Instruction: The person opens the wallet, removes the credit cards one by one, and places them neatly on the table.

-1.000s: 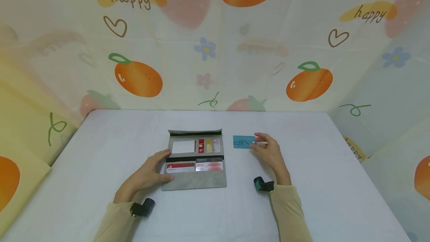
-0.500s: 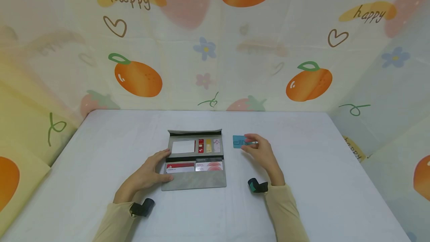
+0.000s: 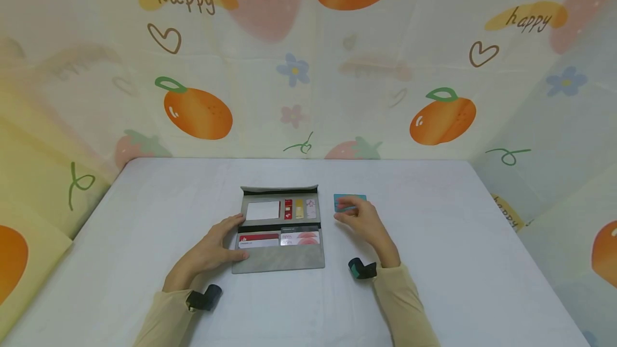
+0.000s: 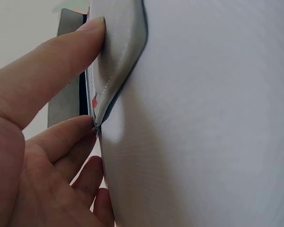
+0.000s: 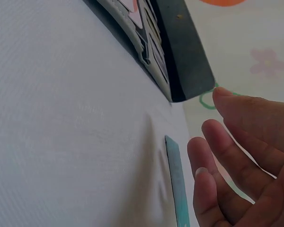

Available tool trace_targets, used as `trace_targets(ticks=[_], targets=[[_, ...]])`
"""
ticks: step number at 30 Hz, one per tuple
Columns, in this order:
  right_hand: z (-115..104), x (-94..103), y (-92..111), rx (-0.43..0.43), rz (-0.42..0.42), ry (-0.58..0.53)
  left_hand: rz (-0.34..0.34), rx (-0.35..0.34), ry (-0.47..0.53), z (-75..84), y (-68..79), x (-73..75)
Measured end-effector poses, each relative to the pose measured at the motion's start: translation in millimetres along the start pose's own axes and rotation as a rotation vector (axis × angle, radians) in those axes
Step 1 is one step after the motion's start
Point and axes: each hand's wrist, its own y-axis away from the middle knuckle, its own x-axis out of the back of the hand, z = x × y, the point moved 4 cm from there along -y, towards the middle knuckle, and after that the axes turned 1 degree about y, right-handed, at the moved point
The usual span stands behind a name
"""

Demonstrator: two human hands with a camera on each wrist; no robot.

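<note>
A grey wallet (image 3: pixel 279 261) lies unfolded on the table, with several cards in its slots. At its left edge rests my left hand (image 3: pixel 207 250); in the left wrist view its thumb (image 4: pixel 61 61) lies on the wallet's face and the other fingers touch the side. To the right of the wallet a blue-green card (image 3: pixel 338 198) lies flat, partly hidden by my right hand (image 3: pixel 363 223). In the right wrist view those fingers are loosely bent above the card (image 5: pixel 177 177), apart from it, holding nothing.
A white cloth covers the table (image 3: pixel 289 315). Fruit-printed fabric (image 3: pixel 260 95) hangs behind and at both sides. Inside the wallet are a white card (image 3: pixel 263 210), a red-topped card (image 3: pixel 258 241) and a pink-patterned card (image 3: pixel 300 238). Each wrist wears a black camera.
My right hand has moved left across the blue-green card, from its right end to above its middle, covering more of it. The card, the wallet and my left hand have stayed in place.
</note>
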Motion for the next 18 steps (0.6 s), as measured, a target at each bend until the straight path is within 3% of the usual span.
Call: trace_targets(ticks=[8, 18], targets=[[-9.3, -10.8, 1.5, 0.009, -0.043, -0.010, 0.001, -0.012, -0.004, -0.2, -0.3, 0.5], [-17.6, -27.3, 3.1, 0.013, -0.069, 0.057, 0.001, 0.000, -0.013, 0.7, -0.5, -0.2]])
